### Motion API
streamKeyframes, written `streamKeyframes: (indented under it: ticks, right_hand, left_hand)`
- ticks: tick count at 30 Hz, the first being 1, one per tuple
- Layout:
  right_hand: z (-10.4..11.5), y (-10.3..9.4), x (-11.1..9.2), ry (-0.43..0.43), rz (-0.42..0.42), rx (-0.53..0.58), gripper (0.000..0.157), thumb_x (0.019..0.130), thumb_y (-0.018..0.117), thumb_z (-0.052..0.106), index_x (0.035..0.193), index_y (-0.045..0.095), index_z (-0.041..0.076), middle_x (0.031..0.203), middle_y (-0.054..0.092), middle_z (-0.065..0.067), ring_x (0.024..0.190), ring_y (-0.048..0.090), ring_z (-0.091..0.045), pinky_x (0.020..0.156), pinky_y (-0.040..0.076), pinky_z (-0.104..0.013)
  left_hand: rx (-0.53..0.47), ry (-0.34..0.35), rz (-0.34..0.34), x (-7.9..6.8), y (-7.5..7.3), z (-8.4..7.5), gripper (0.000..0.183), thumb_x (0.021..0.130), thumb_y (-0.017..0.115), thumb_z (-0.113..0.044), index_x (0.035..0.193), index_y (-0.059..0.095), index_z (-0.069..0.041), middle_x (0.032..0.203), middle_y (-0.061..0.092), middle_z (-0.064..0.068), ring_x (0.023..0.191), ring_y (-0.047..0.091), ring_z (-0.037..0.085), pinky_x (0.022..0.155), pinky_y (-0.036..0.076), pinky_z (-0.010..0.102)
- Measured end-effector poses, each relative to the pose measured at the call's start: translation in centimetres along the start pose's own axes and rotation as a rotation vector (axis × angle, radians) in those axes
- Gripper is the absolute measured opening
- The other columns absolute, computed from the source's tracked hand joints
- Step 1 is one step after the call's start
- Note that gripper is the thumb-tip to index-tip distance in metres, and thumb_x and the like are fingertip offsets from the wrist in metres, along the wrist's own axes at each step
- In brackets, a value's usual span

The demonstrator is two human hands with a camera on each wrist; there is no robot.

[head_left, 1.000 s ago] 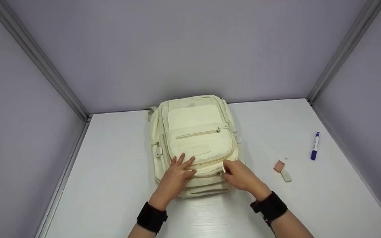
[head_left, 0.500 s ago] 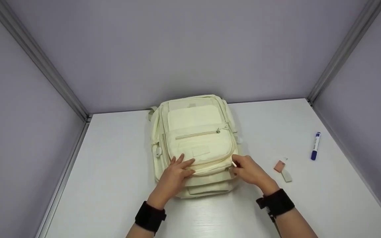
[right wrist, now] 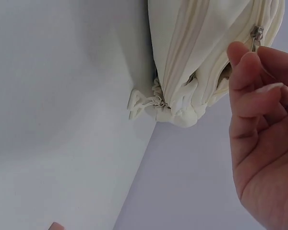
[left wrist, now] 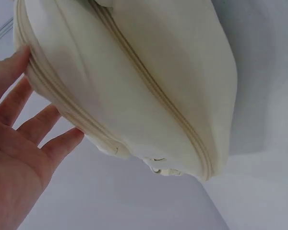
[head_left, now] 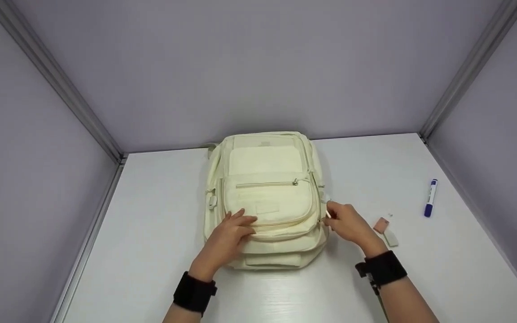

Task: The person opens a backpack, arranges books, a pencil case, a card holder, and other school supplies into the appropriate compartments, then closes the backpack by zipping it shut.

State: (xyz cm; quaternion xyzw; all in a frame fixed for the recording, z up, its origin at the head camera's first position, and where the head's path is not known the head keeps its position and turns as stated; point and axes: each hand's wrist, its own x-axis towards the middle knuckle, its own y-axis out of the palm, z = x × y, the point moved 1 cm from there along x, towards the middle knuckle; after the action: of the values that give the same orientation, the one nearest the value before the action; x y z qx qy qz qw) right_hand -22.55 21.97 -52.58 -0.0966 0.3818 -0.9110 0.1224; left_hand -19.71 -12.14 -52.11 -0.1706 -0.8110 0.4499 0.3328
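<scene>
A cream backpack lies front side up on the table, its top toward the back wall. My left hand rests on the lower left of its front pocket, fingers spread; in the left wrist view those fingertips touch the pocket's zipped edge. At the bag's right side, my right hand pinches a zipper pull between thumb and forefinger. The right wrist view shows the metal zipper slider just above these fingertips, with a dark gap in the zip near them. Part of the pull is hidden by the fingers.
On the white table, right of the bag, lie a small pink block and an off-white block. A blue-capped marker lies farther right. Grey panels enclose the back and sides.
My right hand has moved right and away from me, carrying the zipper pull round the pocket's lower right corner. The left hand stays on the pocket, and the backpack has turned slightly.
</scene>
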Motion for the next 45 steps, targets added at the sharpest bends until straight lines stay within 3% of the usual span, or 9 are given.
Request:
streamKeyframes:
  ticks: [6, 9, 12, 16, 24, 28, 31, 36, 45]
  right_hand:
    - [0.0, -0.1, 0.2, -0.032, -0.028, -0.062, 0.019, 0.091, 0.066, 0.005, 0.078, 0.054, 0.011, 0.066, 0.049, 0.004, 0.058, 0.046, -0.012, 0.052, 0.039, -0.028]
    - [0.2, -0.1, 0.2, -0.037, -0.05, -0.081, 0.017, 0.089, 0.067, 0.004, 0.079, 0.058, 0.012, 0.069, 0.057, 0.004, 0.059, 0.049, -0.011, 0.053, 0.042, -0.029]
    - [0.3, 0.0, 0.3, -0.029, -0.043, -0.084, 0.014, 0.089, 0.069, 0.003, 0.08, 0.062, 0.011, 0.074, 0.065, 0.0, 0.059, 0.055, -0.009, 0.054, 0.046, -0.03]
    - [0.3, 0.1, 0.3, -0.004, -0.015, -0.103, 0.006, 0.09, 0.069, 0.003, 0.086, 0.07, 0.008, 0.077, 0.069, -0.002, 0.058, 0.058, -0.008, 0.054, 0.048, -0.029]
    - [0.4, -0.5, 0.7, -0.003, 0.0, -0.212, 0.007, 0.088, 0.072, 0.004, 0.088, 0.078, 0.007, 0.082, 0.072, -0.001, 0.059, 0.058, -0.006, 0.057, 0.049, -0.03]
    - [0.5, -1.2, 1.1, 0.011, -0.041, -0.242, 0.007, 0.09, 0.071, 0.006, 0.091, 0.077, 0.007, 0.079, 0.07, -0.001, 0.062, 0.059, -0.009, 0.058, 0.049, -0.033]
    - [0.4, -1.6, 1.5, 0.023, -0.09, -0.263, 0.008, 0.091, 0.07, 0.008, 0.093, 0.077, 0.006, 0.078, 0.069, 0.0, 0.066, 0.06, -0.013, 0.059, 0.049, -0.035]
    - [0.2, -1.6, 2.5, 0.023, -0.153, -0.292, 0.009, 0.092, 0.069, 0.009, 0.093, 0.077, 0.006, 0.082, 0.07, -0.004, 0.073, 0.065, -0.02, 0.062, 0.051, -0.04]
    - [0.0, -1.8, 5.4, 0.038, -0.239, -0.331, 0.009, 0.091, 0.071, 0.011, 0.093, 0.076, 0.004, 0.091, 0.072, -0.013, 0.081, 0.068, -0.032, 0.064, 0.053, -0.048]
  left_hand:
    - [0.03, -0.034, -0.032, 1.3, 0.6, -0.5, 0.014, 0.085, 0.069, -0.007, 0.098, 0.068, -0.013, 0.118, 0.061, 0.006, 0.129, 0.047, 0.033, 0.106, 0.031, 0.06]
    - [0.115, -0.068, -0.033, 2.0, 1.4, -0.6, 0.025, 0.091, 0.07, -0.018, 0.114, 0.064, -0.015, 0.127, 0.056, 0.009, 0.132, 0.044, 0.034, 0.106, 0.03, 0.061]
    - [0.201, -0.126, 0.008, 2.5, 2.1, -0.6, 0.042, 0.093, 0.069, -0.031, 0.133, 0.06, -0.02, 0.144, 0.046, 0.013, 0.138, 0.035, 0.038, 0.107, 0.026, 0.062]
    - [0.247, -0.179, 0.058, 2.8, 2.6, -0.6, 0.051, 0.094, 0.066, -0.04, 0.142, 0.054, -0.027, 0.153, 0.036, 0.015, 0.141, 0.026, 0.042, 0.108, 0.022, 0.064]
    - [0.32, -0.135, 0.04, 2.8, 3.0, -0.6, 0.039, 0.094, 0.063, -0.037, 0.133, 0.064, -0.03, 0.151, 0.038, 0.016, 0.138, 0.03, 0.047, 0.105, 0.028, 0.065]
    - [0.349, -0.108, 0.012, 2.7, 3.1, -0.8, 0.03, 0.094, 0.064, -0.033, 0.124, 0.071, -0.029, 0.149, 0.041, 0.018, 0.136, 0.032, 0.05, 0.102, 0.031, 0.067]
    - [0.349, -0.102, 0.025, 2.6, 3.0, -0.8, 0.031, 0.095, 0.063, -0.032, 0.125, 0.069, -0.03, 0.149, 0.041, 0.02, 0.135, 0.032, 0.051, 0.101, 0.031, 0.068]
    - [0.322, -0.105, 0.063, 2.7, 2.7, -0.8, 0.032, 0.096, 0.062, -0.03, 0.128, 0.068, -0.03, 0.149, 0.04, 0.022, 0.135, 0.03, 0.053, 0.101, 0.028, 0.07]
    - [0.198, -0.142, 0.073, 2.7, 2.6, -0.7, 0.027, 0.097, 0.061, -0.028, 0.122, 0.072, -0.026, 0.15, 0.038, 0.023, 0.137, 0.025, 0.052, 0.102, 0.023, 0.072]
